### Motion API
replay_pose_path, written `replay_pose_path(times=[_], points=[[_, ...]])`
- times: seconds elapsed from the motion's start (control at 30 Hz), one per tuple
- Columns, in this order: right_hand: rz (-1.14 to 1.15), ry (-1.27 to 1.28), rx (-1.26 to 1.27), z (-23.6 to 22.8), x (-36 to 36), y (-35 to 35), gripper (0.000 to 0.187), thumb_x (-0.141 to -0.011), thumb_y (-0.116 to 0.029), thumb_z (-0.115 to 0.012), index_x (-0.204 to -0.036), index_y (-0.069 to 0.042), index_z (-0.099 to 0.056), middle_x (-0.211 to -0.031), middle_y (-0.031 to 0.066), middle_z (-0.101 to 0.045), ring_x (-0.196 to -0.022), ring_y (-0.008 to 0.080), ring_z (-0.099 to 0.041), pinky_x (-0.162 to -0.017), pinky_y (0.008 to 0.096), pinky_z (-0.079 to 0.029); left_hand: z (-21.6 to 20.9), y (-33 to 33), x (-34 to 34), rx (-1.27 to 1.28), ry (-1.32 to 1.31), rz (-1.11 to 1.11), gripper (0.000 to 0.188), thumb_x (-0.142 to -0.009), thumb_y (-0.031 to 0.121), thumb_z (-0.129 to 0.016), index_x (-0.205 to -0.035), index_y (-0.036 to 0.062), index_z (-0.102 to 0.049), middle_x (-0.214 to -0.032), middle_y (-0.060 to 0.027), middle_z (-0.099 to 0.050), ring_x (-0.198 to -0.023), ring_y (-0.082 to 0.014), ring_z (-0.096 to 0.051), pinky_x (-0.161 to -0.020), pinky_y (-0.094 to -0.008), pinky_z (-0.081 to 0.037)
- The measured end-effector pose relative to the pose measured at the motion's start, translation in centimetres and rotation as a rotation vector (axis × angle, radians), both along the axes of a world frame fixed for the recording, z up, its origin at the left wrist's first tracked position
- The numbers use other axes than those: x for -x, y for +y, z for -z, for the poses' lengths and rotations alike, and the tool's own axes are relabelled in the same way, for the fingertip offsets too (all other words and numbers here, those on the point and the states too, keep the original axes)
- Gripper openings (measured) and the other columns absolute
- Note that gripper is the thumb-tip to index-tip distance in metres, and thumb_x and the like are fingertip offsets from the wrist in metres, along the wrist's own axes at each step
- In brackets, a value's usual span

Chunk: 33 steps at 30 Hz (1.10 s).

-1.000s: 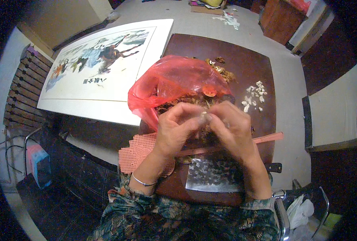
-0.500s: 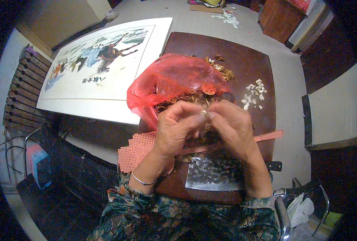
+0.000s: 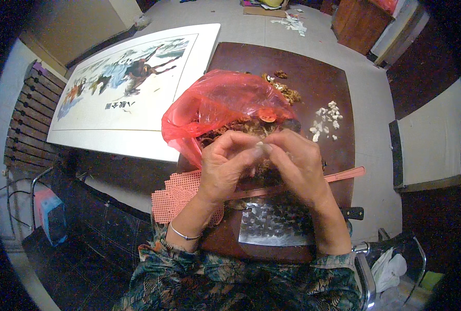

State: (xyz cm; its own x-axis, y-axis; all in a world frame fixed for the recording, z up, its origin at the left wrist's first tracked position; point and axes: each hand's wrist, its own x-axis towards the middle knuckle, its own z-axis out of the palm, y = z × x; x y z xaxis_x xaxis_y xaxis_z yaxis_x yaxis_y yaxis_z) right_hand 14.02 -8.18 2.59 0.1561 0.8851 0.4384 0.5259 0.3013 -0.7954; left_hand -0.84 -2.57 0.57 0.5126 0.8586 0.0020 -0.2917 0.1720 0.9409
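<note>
My left hand point(image 3: 222, 168) and my right hand point(image 3: 298, 166) meet over the table, thumbs and fingertips pinched together on a small whitish piece point(image 3: 260, 144). Its kind is too small to make out, and fingers cover part of it. Just beyond them lies an open red plastic bag point(image 3: 225, 96) with brown, fibrous, husk-like scraps point(image 3: 248, 126) at its mouth. Several small white pieces point(image 3: 326, 122) lie loose on the right of the table. A pink fly swatter point(image 3: 181, 194) passes beneath my hands, and a cleaver point(image 3: 272, 230) lies flat in front of me, partly behind my right forearm.
The dark brown table point(image 3: 272, 54) holds more brown scraps point(image 3: 288, 93) beyond the bag. A white panel with a horse painting point(image 3: 127, 78) stands against the left side. A dark chair point(image 3: 90, 223) is at left; a metal-framed chair point(image 3: 365, 274) is at lower right.
Both hands stay pinched together on the whitish piece, with only a slight shift of the fingers. The whole view has moved a little; the things on the table lie as before.
</note>
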Motion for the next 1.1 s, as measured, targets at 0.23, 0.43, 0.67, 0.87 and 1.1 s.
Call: replay_pose_path(times=[0.23, 0.43, 0.67, 0.87, 1.1], points=[[0.131, -0.264, -0.091, 0.5, 0.4, -0.2, 0.009, -0.079, -0.008, -0.061, -0.082, -0.002, -0.056, -0.072, 0.0137, -0.058, -0.062, 0.0321, -0.059, -0.057, 0.0411, -0.047, 0.0, -0.2, -0.4, 0.02, 0.029, -0.012, 0.014, -0.082, 0.005, -0.066, -0.094, 0.0019, -0.061, -0.082, -0.0022, -0.063, -0.062, -0.0055, -0.054, -0.054, -0.0186, -0.044], [0.138, -0.3, -0.129, 0.9, 0.6, 0.2, 0.01, -0.078, -0.009, -0.06, -0.082, -0.002, -0.053, -0.071, 0.0144, -0.057, -0.061, 0.0332, -0.057, -0.056, 0.043, -0.046, 0.2, 0.0, 0.0, 0.04, 0.015, 0.009, 0.014, -0.084, 0.006, -0.065, -0.096, 0.0011, -0.061, -0.079, -0.0019, -0.063, -0.061, -0.0053, -0.053, -0.055, -0.0187, -0.043], [0.134, -0.288, -0.113, 0.6, 0.3, 0.1, 0.01, -0.079, -0.008, -0.059, -0.083, -0.002, -0.053, -0.072, 0.0154, -0.057, -0.062, 0.0342, -0.058, -0.057, 0.0434, -0.046, 0.4, 0.1, -0.2, 0.038, -0.026, 0.05, 0.013, -0.085, 0.005, -0.062, -0.096, -0.0004, -0.061, -0.075, -0.0015, -0.061, -0.059, -0.0052, -0.051, -0.052, -0.0185, -0.04], [0.118, -0.275, -0.113, 0.9, 0.3, 0.1, 0.009, -0.079, -0.008, -0.058, -0.083, -0.002, -0.053, -0.073, 0.0156, -0.057, -0.062, 0.034, -0.058, -0.057, 0.0427, -0.047, 0.9, 0.4, 0.0, 0.038, -0.054, 0.1, 0.015, -0.086, 0.004, -0.059, -0.1, -0.0014, -0.06, -0.075, -0.0024, -0.06, -0.058, -0.0059, -0.05, -0.051, -0.0189, -0.039], [0.127, -0.215, -0.129, 0.7, 0.2, 0.1, 0.008, -0.081, -0.007, -0.058, -0.084, -0.002, -0.053, -0.073, 0.0149, -0.057, -0.064, 0.0336, -0.059, -0.058, 0.0425, -0.047, 0.1, 0.3, 0.2, 0.008, -0.116, 0.129, 0.034, -0.085, 0.0, -0.056, -0.119, -0.0011, -0.051, -0.092, -0.0064, -0.061, -0.064, -0.0088, -0.053, -0.055, -0.0214, -0.045]])
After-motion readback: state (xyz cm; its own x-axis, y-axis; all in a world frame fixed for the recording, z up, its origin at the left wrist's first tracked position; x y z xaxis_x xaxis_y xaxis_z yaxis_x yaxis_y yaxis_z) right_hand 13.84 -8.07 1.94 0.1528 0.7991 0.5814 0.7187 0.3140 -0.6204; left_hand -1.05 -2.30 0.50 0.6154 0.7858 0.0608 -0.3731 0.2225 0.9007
